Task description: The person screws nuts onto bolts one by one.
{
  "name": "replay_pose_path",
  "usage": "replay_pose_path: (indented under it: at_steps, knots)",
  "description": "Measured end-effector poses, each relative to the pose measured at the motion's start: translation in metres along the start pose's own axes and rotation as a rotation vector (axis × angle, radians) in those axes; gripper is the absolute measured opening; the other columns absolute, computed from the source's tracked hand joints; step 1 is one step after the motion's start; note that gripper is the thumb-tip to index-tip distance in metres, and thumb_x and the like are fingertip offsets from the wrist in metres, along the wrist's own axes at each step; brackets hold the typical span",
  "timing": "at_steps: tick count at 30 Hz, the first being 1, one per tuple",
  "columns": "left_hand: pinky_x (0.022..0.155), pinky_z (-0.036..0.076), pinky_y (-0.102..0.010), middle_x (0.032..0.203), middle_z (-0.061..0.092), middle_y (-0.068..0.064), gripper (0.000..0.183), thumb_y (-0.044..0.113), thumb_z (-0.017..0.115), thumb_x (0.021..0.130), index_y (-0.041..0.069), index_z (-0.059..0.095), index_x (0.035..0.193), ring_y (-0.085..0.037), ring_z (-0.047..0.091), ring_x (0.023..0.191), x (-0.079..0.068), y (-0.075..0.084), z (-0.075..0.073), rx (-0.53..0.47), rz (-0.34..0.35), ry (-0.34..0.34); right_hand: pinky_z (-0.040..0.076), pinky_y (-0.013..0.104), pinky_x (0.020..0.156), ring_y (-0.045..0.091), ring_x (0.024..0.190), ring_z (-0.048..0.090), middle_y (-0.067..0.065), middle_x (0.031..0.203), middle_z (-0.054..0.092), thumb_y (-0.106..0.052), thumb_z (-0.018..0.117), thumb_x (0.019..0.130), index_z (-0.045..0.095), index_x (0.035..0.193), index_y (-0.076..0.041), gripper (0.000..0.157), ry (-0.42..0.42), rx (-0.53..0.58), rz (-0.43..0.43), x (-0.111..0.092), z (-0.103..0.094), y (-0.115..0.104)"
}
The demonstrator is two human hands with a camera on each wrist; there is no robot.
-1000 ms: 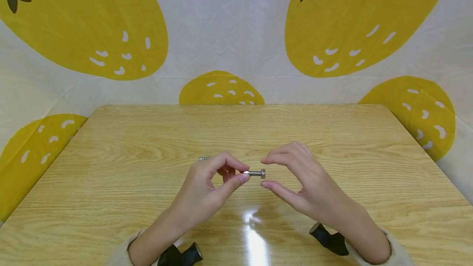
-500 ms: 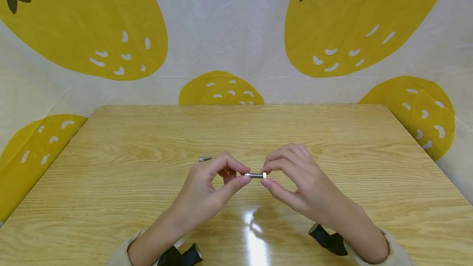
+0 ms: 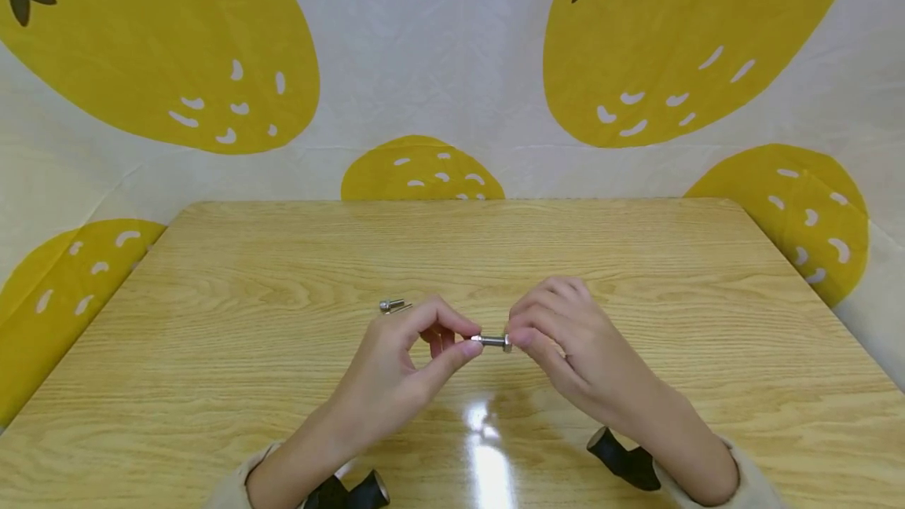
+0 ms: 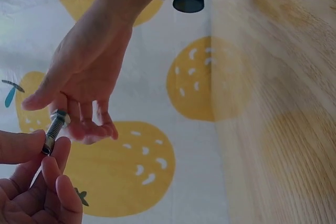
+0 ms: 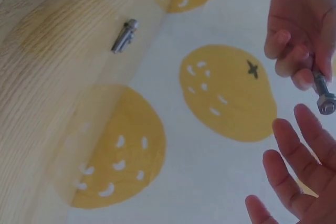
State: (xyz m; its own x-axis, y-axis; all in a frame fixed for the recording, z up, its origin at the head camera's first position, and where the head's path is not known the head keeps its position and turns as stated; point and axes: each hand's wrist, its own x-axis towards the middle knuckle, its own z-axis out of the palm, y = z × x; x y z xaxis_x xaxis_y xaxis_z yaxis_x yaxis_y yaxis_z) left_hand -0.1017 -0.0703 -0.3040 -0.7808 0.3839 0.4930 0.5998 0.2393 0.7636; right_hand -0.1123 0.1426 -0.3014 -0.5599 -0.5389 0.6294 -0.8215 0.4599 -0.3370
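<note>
My left hand (image 3: 406, 360) pinches a metal bolt (image 3: 492, 341) by one end between thumb and fingertips, in mid-air above the table. A hex nut (image 4: 61, 117) sits on the bolt's other end. My right hand (image 3: 583, 344) is right beside the nut. In the left wrist view, the right thumb stands apart from the nut, while the forefinger lies close behind it; whether it touches cannot be told. The right wrist view shows the right fingers (image 5: 294, 177) fairly straight and spread below the nut.
Loose bolts (image 5: 125, 36) lie together on the wooden table (image 3: 283, 258), just behind my left hand. Patterned white-and-yellow cloth (image 3: 438, 61) hangs at the table's back and sides. Black wrist mounts (image 3: 622, 458) sit below both wrists.
My right hand has come in to the nut; its thumb and forefinger, wide apart a second ago, have drawn together in the head view. My left hand keeps its pinch, shifting very slightly.
</note>
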Motion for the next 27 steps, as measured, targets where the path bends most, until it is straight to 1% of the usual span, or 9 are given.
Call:
replay_pose_path:
  at_steps: [2, 4, 6, 9, 12, 15, 21, 25, 27]
  knots:
    - [0.059, 0.047, -0.021, 0.076, 0.065, 0.005, 0.005, 0.012, 0.066, 0.086, 0.011, 0.064, 0.09, -0.004, 0.052, 0.064, -0.0002, 0.0002, -0.0004, -0.004, -0.009, 0.005, 0.035, 0.029, 0.088, 0.009, 0.095, 0.049, -0.009, 0.095, 0.061, -0.041, 0.049, 0.094, 0.061, 0.097, -0.016, 0.029, -0.03, 0.008, 0.025, -0.0001, -0.0029, -0.0009]
    - [0.058, 0.047, -0.021, 0.076, 0.065, 0.004, 0.004, 0.012, 0.066, 0.087, 0.011, 0.064, 0.09, -0.004, 0.052, 0.063, -0.0003, 0.0004, -0.0008, -0.01, -0.021, 0.011, 0.035, 0.029, 0.089, 0.01, 0.097, 0.049, -0.007, 0.099, 0.06, -0.043, 0.055, 0.091, 0.059, 0.105, -0.013, 0.033, -0.039, 0.008, 0.013, 0.0004, -0.0041, -0.0019]
    - [0.057, 0.047, -0.021, 0.077, 0.067, 0.004, 0.004, 0.012, 0.066, 0.087, 0.011, 0.064, 0.09, -0.005, 0.053, 0.063, -0.0003, 0.0006, -0.001, -0.015, -0.031, 0.017, 0.036, 0.029, 0.088, 0.012, 0.096, 0.049, -0.005, 0.099, 0.06, -0.039, 0.058, 0.09, 0.058, 0.106, -0.01, 0.033, -0.02, 0.016, -0.034, 0.0016, -0.0036, -0.0023]
    - [0.057, 0.047, -0.021, 0.078, 0.067, 0.004, 0.004, 0.013, 0.066, 0.087, 0.011, 0.065, 0.09, -0.005, 0.053, 0.063, -0.0002, 0.001, -0.0012, -0.021, -0.043, 0.022, 0.035, 0.028, 0.088, 0.013, 0.093, 0.049, -0.003, 0.096, 0.06, -0.03, 0.055, 0.094, 0.058, 0.103, -0.007, 0.025, 0.024, 0.028, -0.111, 0.0038, -0.0023, -0.0027]
    - [0.057, 0.047, -0.021, 0.077, 0.066, 0.005, 0.005, 0.014, 0.066, 0.087, 0.011, 0.065, 0.09, -0.005, 0.053, 0.063, -0.0003, 0.0012, -0.0013, -0.024, -0.052, 0.022, 0.035, 0.027, 0.087, 0.013, 0.091, 0.049, -0.003, 0.094, 0.06, -0.028, 0.052, 0.095, 0.059, 0.1, -0.007, 0.022, 0.049, 0.036, -0.144, 0.005, -0.0017, -0.0031]
    - [0.057, 0.047, -0.021, 0.077, 0.066, 0.004, 0.005, 0.014, 0.066, 0.087, 0.011, 0.065, 0.091, -0.005, 0.053, 0.063, -0.0004, 0.0014, -0.0013, -0.022, -0.056, 0.021, 0.035, 0.027, 0.087, 0.013, 0.092, 0.049, -0.003, 0.093, 0.06, -0.028, 0.051, 0.096, 0.06, 0.099, -0.007, 0.024, 0.046, 0.034, -0.138, 0.0045, -0.0022, -0.003]
    - [0.058, 0.047, -0.021, 0.077, 0.066, 0.004, 0.005, 0.014, 0.066, 0.087, 0.011, 0.064, 0.091, -0.005, 0.053, 0.063, -0.0004, 0.0014, -0.0013, -0.022, -0.055, 0.02, 0.035, 0.029, 0.087, 0.012, 0.092, 0.048, -0.004, 0.091, 0.059, -0.032, 0.049, 0.097, 0.061, 0.097, -0.009, 0.025, 0.008, 0.014, -0.085, 0.0026, -0.0024, -0.0009]
    - [0.059, 0.048, -0.021, 0.077, 0.065, 0.004, 0.004, 0.012, 0.066, 0.086, 0.01, 0.064, 0.09, -0.006, 0.053, 0.064, -0.0006, 0.0006, -0.0007, -0.027, -0.037, 0.021, 0.034, 0.029, 0.088, 0.012, 0.093, 0.047, -0.007, 0.089, 0.058, -0.034, 0.044, 0.098, 0.06, 0.092, -0.013, 0.027, -0.016, -0.001, -0.052, 0.0009, -0.0003, 0.0005]
    - [0.059, 0.048, -0.021, 0.077, 0.065, 0.004, 0.004, 0.012, 0.066, 0.086, 0.01, 0.064, 0.09, -0.006, 0.053, 0.064, -0.0007, 0.0004, -0.0001, -0.03, -0.031, 0.023, 0.034, 0.029, 0.087, 0.011, 0.092, 0.048, -0.008, 0.085, 0.058, -0.033, 0.041, 0.1, 0.06, 0.088, -0.014, 0.029, -0.014, -0.002, -0.055, 0.0005, 0.0018, 0.0013]
